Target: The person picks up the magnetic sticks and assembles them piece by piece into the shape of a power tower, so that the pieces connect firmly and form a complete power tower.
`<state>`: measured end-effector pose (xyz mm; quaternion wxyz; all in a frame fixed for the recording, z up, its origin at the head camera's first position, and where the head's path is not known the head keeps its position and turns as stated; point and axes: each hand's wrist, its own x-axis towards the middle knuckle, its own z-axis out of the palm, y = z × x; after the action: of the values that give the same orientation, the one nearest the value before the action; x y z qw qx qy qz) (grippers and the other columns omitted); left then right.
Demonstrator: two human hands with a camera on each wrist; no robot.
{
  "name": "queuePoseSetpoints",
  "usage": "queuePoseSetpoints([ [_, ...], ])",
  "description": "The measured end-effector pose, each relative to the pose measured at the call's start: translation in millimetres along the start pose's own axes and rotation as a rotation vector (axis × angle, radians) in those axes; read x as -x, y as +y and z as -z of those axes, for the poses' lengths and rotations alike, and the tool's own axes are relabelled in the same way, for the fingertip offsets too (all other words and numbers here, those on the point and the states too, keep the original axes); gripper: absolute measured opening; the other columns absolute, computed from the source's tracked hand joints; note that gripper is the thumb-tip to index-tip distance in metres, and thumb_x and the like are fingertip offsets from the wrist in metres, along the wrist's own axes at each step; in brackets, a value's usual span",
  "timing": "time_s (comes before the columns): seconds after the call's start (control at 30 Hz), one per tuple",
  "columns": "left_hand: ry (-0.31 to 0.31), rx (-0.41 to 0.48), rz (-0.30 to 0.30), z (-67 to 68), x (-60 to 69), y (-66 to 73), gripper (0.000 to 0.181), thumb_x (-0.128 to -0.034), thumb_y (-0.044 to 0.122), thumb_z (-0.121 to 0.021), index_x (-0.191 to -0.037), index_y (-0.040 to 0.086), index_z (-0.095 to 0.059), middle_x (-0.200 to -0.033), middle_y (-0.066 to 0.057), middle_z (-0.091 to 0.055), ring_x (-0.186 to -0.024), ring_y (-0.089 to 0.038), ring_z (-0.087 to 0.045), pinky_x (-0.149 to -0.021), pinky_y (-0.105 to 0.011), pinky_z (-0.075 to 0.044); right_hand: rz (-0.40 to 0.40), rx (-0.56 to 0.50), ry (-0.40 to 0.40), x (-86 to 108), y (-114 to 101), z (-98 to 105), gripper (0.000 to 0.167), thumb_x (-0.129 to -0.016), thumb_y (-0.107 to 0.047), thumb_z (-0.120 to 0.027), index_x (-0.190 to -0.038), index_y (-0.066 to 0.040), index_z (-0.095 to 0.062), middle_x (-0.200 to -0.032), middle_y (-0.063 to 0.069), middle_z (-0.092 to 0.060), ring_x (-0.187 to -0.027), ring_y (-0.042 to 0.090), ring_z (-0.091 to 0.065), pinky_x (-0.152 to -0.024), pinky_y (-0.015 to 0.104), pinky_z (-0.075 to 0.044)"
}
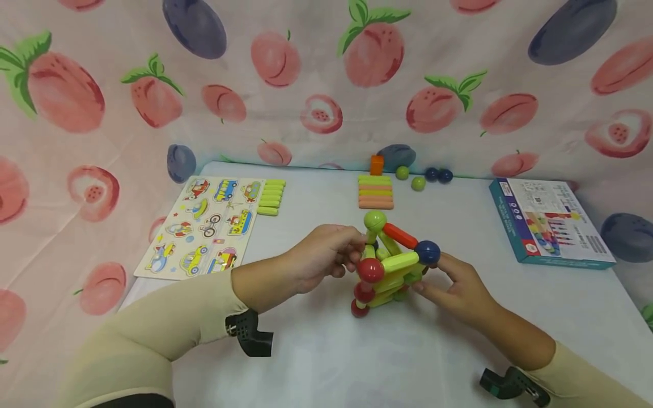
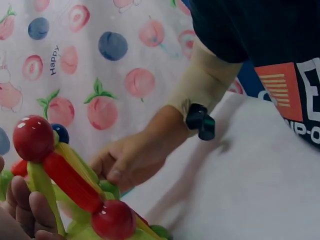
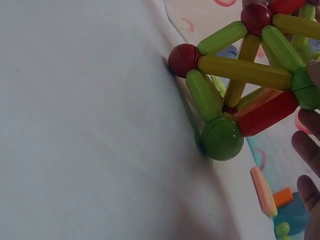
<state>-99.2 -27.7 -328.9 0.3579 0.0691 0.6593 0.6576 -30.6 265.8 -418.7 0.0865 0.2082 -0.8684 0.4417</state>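
A magnetic stick-and-ball structure (image 1: 390,272) stands before me on the white table, built of yellow-green and red rods with red, green and blue balls. My left hand (image 1: 326,255) holds its upper left side, thumb and index finger at a rod below the light green top ball (image 1: 374,221). On the right, my right hand (image 1: 461,289) pinches the structure near the blue ball (image 1: 427,253) and a green ball (image 3: 222,139). In the left wrist view, a red rod (image 2: 74,182) joins two red balls beside the left fingers (image 2: 42,210). Some fingertips are hidden behind the structure.
A picture puzzle board (image 1: 204,226) lies at left, with several green rods (image 1: 270,198) beside it. Behind the structure are a row of coloured rods (image 1: 376,192), an orange block (image 1: 376,165), green balls (image 1: 418,183) and dark blue balls (image 1: 445,175). A box (image 1: 553,221) lies at right.
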Motion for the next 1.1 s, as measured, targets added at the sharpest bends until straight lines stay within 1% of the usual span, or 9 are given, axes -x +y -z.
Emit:
queuePoseSetpoints([
  [0.13, 0.041, -0.078, -0.012, 4.4, -3.7, -6.9, 0.028, -0.1019, 0.030, -0.063, -0.098, 0.003, -0.066, -0.084, -0.003, -0.064, -0.075, -0.016, -0.062, -0.060, -0.025, -0.039, 0.008, 0.003, -0.009, -0.1, 1, 0, 0.058, -0.087, -0.002, -0.087, -0.139, -0.017, -0.068, -0.120, -0.006, -0.075, -0.108, 0.010, -0.065, -0.103, 0.017, -0.046],
  [0.23, 0.072, -0.144, -0.035, 9.7, -6.9, -11.1, 0.025, -0.1023, 0.028, -0.064, -0.101, 0.004, -0.067, -0.092, -0.005, -0.067, -0.078, -0.017, -0.065, -0.060, -0.026, -0.039, 0.006, 0.004, -0.015, -1.0, 1, 1, 0.059, -0.087, -0.002, -0.088, -0.140, -0.017, -0.068, -0.121, -0.006, -0.074, -0.111, 0.010, -0.065, -0.104, 0.016, -0.045],
  [0.3, 0.082, -0.169, -0.041, 12.8, -9.1, -14.2, 0.023, -0.1023, 0.029, -0.065, -0.101, 0.006, -0.068, -0.096, -0.006, -0.067, -0.079, -0.018, -0.066, -0.061, -0.027, -0.040, -0.003, 0.007, -0.017, -1.1, 1, 1, 0.059, -0.087, -0.003, -0.088, -0.141, -0.017, -0.067, -0.123, -0.006, -0.074, -0.112, 0.009, -0.065, -0.105, 0.016, -0.044],
  [0.37, 0.087, -0.174, -0.038, 15.2, -10.1, -16.1, 0.021, -0.1026, 0.030, -0.065, -0.101, 0.009, -0.069, -0.098, -0.007, -0.067, -0.081, -0.019, -0.066, -0.061, -0.027, -0.041, -0.010, 0.006, -0.018, -1.2, 1, 2, 0.059, -0.087, -0.003, -0.088, -0.141, -0.017, -0.067, -0.123, -0.006, -0.074, -0.113, 0.009, -0.066, -0.105, 0.016, -0.044],
  [0.57, 0.090, -0.172, -0.028, 19.4, -9.5, -17.1, 0.023, -0.1034, 0.032, -0.066, -0.107, 0.009, -0.070, -0.100, -0.007, -0.067, -0.083, -0.020, -0.066, -0.063, -0.027, -0.043, -0.012, -0.009, -0.014, -0.1, 2, 1, 0.057, -0.087, -0.002, -0.086, -0.140, -0.015, -0.068, -0.124, -0.005, -0.075, -0.114, 0.008, -0.066, -0.105, 0.016, -0.044],
  [0.87, 0.083, -0.165, -0.035, 23.2, -8.7, -17.6, 0.022, -0.1029, 0.028, -0.066, -0.112, 0.008, -0.071, -0.099, -0.006, -0.067, -0.082, -0.019, -0.065, -0.062, -0.027, -0.042, -0.030, 0.003, -0.004, 1.1, 0, 0, 0.052, -0.089, -0.003, -0.085, -0.137, -0.013, -0.068, -0.116, -0.008, -0.075, -0.105, 0.009, -0.065, -0.102, 0.017, -0.046],
  [1.1, 0.084, -0.152, -0.034, 24.1, -7.9, -17.6, 0.021, -0.1029, 0.026, -0.066, -0.112, 0.008, -0.071, -0.097, -0.005, -0.066, -0.081, -0.018, -0.064, -0.062, -0.027, -0.041, -0.033, 0.004, -0.005, 0.8, -2, 0, 0.054, -0.089, -0.003, -0.085, -0.139, -0.014, -0.068, -0.122, -0.007, -0.075, -0.113, 0.005, -0.065, -0.105, 0.014, -0.041],
])
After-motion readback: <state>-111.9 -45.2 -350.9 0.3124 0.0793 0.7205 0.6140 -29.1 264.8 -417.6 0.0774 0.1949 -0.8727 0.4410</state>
